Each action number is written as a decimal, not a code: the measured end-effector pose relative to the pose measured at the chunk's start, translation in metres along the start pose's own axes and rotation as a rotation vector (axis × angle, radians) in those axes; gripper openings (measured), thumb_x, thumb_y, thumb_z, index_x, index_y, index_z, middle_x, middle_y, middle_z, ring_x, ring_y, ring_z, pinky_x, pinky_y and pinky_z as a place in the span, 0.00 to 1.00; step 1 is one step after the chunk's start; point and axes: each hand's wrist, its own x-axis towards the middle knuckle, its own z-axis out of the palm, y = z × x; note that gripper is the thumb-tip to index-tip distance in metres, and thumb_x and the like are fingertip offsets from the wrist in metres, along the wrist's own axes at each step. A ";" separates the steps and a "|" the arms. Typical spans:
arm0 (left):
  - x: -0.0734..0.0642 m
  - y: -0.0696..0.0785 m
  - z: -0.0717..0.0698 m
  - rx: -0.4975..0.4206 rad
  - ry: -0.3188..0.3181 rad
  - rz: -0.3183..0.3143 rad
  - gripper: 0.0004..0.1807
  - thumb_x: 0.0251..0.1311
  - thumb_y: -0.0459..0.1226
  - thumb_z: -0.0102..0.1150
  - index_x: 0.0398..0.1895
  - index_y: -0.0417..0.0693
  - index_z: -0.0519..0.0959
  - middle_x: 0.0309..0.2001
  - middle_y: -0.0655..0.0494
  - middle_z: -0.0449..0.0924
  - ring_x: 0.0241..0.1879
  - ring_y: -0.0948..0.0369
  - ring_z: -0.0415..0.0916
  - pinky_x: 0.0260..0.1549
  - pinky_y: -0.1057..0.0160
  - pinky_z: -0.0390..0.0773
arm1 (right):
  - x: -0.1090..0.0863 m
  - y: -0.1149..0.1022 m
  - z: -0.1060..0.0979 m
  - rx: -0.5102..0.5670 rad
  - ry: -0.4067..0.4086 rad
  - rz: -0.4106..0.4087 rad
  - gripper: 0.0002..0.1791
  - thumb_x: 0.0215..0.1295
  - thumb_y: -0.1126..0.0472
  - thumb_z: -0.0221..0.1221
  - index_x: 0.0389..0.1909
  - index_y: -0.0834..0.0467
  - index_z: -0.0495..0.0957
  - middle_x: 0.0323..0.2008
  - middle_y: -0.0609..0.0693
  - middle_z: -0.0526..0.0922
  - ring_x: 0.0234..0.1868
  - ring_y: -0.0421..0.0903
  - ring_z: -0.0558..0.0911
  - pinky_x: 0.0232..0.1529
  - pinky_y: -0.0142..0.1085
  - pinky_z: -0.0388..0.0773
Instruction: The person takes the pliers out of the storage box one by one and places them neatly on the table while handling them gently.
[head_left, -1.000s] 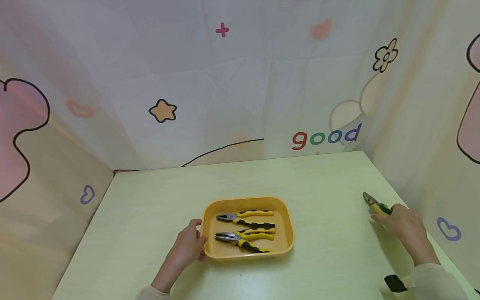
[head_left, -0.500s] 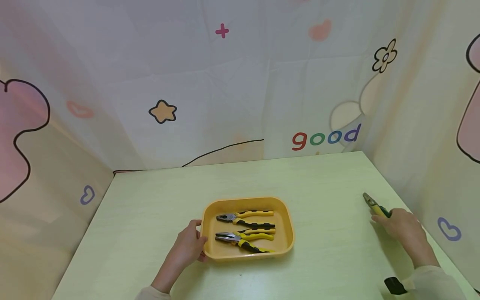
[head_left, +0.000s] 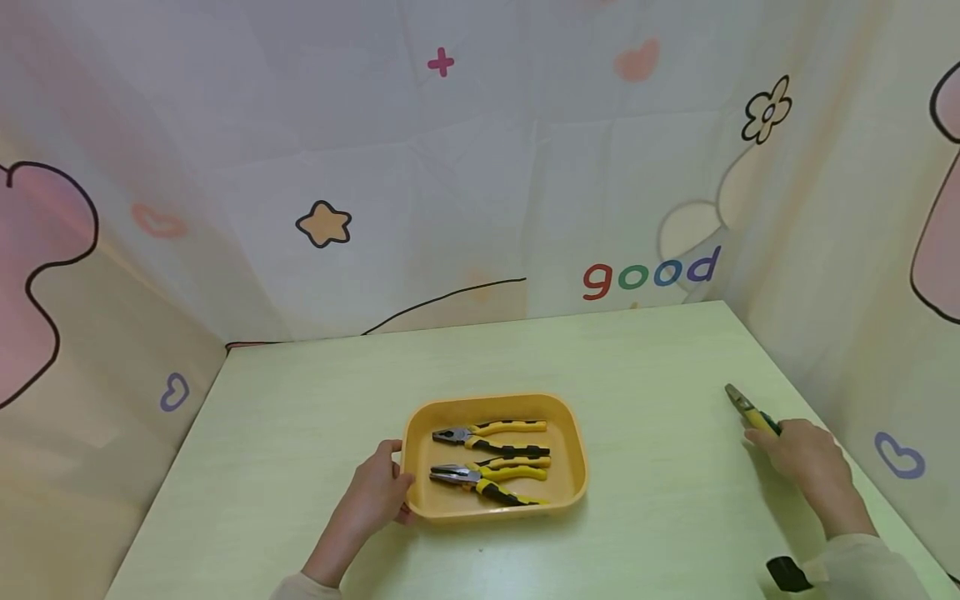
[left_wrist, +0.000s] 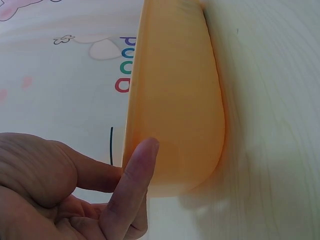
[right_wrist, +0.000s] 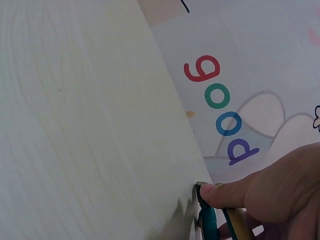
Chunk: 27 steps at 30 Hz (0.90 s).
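Note:
In the head view my left hand point(head_left: 375, 486) grips the left end of a yellow plastic tray point(head_left: 572, 475). The left wrist view has that hand's fingers on the wall and rim of the tray point(left_wrist: 175, 100). Lying in it are combination pliers point(head_left: 468, 437) with yellow and black handles. Below them lie long-nosed pliers point(head_left: 459, 474); a further handle there overlaps, and I cannot tell whether it belongs to another pair. At the right, my right hand point(head_left: 806, 458) holds green-and-yellow-handled pliers point(head_left: 750, 410), jaws pointing away. The right wrist view shows thumb and fingers around their handles point(right_wrist: 210, 223).
The pale green table point(head_left: 645, 367) spreads around the tray. A printed cloth point(head_left: 480, 192) hangs along its back and sides. The right hand is close to the table's right edge. A black piece point(head_left: 789, 573) shows beside the right sleeve.
The green handle of the held pliers has drawn in toward the yellow one, and the right hand has sunk slightly. The left hand and tray stay put.

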 end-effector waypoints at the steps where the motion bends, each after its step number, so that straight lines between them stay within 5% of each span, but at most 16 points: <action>1: 0.000 0.000 0.000 -0.002 0.000 0.001 0.29 0.71 0.24 0.53 0.72 0.26 0.58 0.36 0.41 0.74 0.16 0.58 0.79 0.19 0.57 0.87 | 0.000 0.000 0.000 -0.002 0.004 0.000 0.39 0.75 0.40 0.52 0.51 0.80 0.69 0.37 0.75 0.75 0.33 0.62 0.75 0.26 0.48 0.76; 27: 0.000 -0.001 0.001 0.009 0.005 0.016 0.29 0.71 0.24 0.53 0.72 0.25 0.58 0.36 0.42 0.76 0.16 0.58 0.80 0.19 0.56 0.87 | -0.003 -0.005 0.007 0.003 0.007 0.058 0.38 0.67 0.35 0.59 0.41 0.73 0.71 0.29 0.63 0.73 0.30 0.57 0.74 0.27 0.48 0.74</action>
